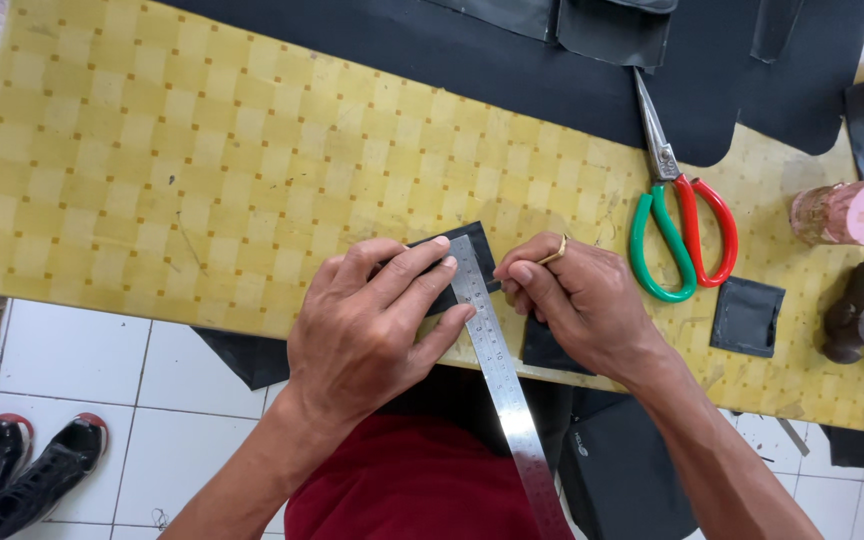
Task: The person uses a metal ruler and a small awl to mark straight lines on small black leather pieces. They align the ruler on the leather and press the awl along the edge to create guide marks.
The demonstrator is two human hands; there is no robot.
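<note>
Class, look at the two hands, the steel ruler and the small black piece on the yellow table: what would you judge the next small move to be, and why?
Probably a short stroke drawn along the steel ruler. The left hand presses it flat across the small black piece, and the right hand holds a thin tool, too small to identify, with its tip at the ruler's edge.

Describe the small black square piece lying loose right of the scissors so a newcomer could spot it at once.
Start at the yellow checked table and find the scissors with one green and one red handle loop. Just below and right of the red loop lies a small black square piece, flat on the table. Unlike the black piece under the ruler, no hand touches it, and it shows a stitched-looking border.
</note>
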